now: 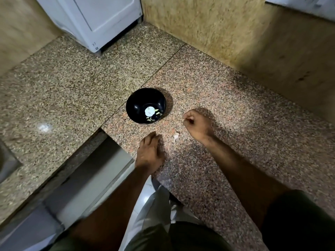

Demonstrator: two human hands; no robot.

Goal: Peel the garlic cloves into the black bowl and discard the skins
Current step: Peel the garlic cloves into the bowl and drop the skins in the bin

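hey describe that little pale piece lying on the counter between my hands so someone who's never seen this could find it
Start at the speckled granite counter and find the black bowl near its middle. Just nearer than the bowl, between the left hand and the right hand, lies a small garlic piece. It is the only pale, whitish scrap loose on the stone; the other pale bits sit inside the bowl.

A round black bowl (146,105) sits upright on the speckled tabletop (226,142), pale peeled pieces inside. A small garlic clove (175,136) lies at its 5 o'clock.
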